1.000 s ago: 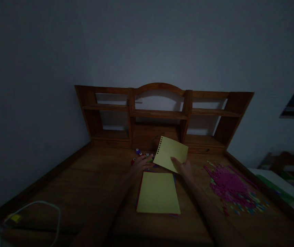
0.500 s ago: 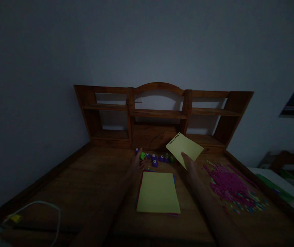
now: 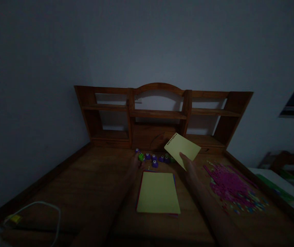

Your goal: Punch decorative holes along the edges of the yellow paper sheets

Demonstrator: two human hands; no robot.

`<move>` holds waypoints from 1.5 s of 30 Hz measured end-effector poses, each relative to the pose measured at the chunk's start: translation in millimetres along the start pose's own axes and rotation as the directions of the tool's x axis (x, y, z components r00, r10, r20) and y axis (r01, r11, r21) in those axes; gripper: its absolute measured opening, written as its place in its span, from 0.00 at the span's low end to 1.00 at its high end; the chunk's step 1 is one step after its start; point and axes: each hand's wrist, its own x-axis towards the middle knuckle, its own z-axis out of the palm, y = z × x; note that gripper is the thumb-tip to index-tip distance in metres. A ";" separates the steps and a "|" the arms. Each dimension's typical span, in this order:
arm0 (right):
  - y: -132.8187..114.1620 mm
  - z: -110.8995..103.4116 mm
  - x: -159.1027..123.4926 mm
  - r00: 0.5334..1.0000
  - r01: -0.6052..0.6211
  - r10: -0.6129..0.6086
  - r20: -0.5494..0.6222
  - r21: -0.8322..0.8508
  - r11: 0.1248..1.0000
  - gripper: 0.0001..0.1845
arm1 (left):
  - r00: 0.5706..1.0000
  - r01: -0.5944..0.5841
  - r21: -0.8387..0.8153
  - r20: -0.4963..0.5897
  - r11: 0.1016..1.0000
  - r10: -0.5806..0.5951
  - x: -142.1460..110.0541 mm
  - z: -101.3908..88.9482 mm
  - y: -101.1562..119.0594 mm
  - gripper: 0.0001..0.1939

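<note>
My left hand (image 3: 136, 164) is closed on a small green craft punch (image 3: 141, 157), its fingers dim and partly hidden. In my right hand (image 3: 188, 164), a pale yellow sheet (image 3: 182, 148) is pinched with the thumb on top. A row of small holes runs along the sheet's upper left edge, and it is tilted above the desk. Several purple punches (image 3: 155, 164) with white tops stand between my hands, and a darker green one (image 3: 172, 159) is partly behind the sheet. Below lies a stack of paper (image 3: 158, 192), yellow on top with red and blue edges showing.
A heap of pink strips (image 3: 229, 181) with scattered coloured bits lies on the right of the wooden desk (image 3: 85, 181). A wooden shelf unit (image 3: 159, 114) stands along the back. At the lower left is a white cable (image 3: 40, 202) beside a yellow object (image 3: 15, 218).
The green punch has turned in my left hand and moved slightly left and down. My right hand has shifted the yellow sheet slightly to the left.
</note>
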 end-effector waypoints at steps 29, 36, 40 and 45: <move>-3.5 4.6 -8.5 0.998 0.032 -0.037 0.052 0.096 0.995 0.24 | 0.945 -0.286 -0.005 -0.169 0.958 0.281 5.9 1.5 -0.8 0.23; 4.2 3.8 -0.6 0.999 -0.053 0.052 0.016 0.118 0.992 0.25 | 0.949 -0.277 -0.013 -0.162 0.961 0.271 10.8 -0.3 -4.8 0.23; -2.8 5.2 -5.5 0.996 -0.086 0.082 0.031 0.164 0.983 0.25 | 0.947 -0.278 -0.029 -0.174 0.960 0.269 11.9 1.0 -4.1 0.25; -8.0 5.8 -9.7 0.996 -0.066 0.056 0.067 0.161 0.985 0.23 | 0.954 -0.267 -0.029 -0.151 0.963 0.259 10.5 1.1 -2.6 0.27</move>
